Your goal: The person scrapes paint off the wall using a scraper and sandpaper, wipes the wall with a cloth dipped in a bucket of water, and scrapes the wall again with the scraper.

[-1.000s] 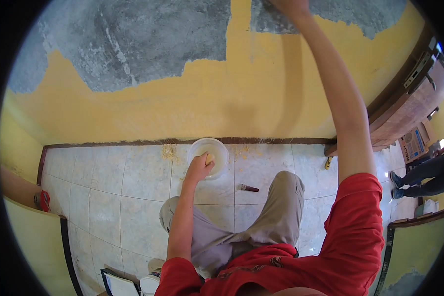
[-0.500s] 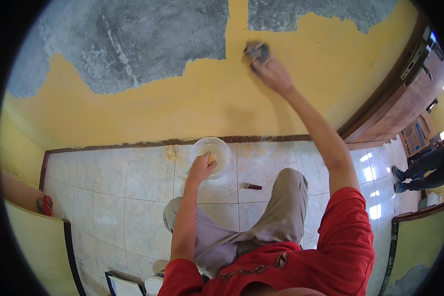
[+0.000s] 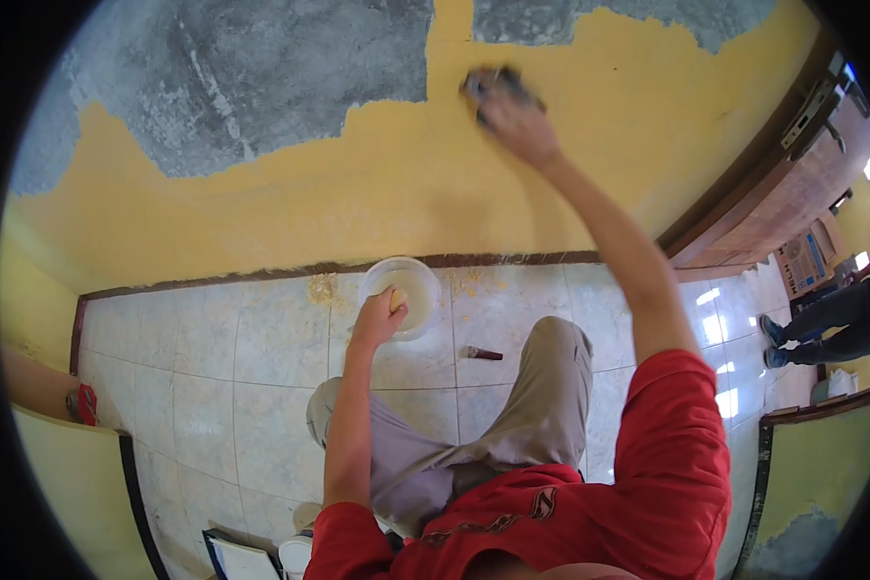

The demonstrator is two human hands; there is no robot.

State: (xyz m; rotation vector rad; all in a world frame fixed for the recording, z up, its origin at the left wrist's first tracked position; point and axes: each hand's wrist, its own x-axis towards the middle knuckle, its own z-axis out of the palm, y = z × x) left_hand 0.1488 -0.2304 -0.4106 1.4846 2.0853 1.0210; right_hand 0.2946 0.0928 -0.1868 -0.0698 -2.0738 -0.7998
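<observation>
My right hand (image 3: 514,118) is raised against the yellow wall (image 3: 628,145), just below the strip between two bare grey patches (image 3: 300,77). Its fingers are closed around a dark grey pad (image 3: 503,85), smeared by motion, so its exact kind is unclear. Low down, my left hand (image 3: 377,319) grips a yellow sponge (image 3: 398,299) over the near left part of a white plastic bucket (image 3: 429,290). Cloudy liquid shows inside the bucket, which stands on the tiles close to the wall's foot.
A dark-handled brush (image 3: 483,354) lies on the tiled floor (image 3: 203,338) before my knees. Yellow flakes (image 3: 322,288) are scattered beside the bucket. On the right are a wooden door (image 3: 768,208), a cardboard box (image 3: 804,259) and a standing person's legs (image 3: 831,329).
My right hand has shifted slightly up and left along the wall with the pad. My left hand stays at the bucket with the sponge; the view has moved a little.
</observation>
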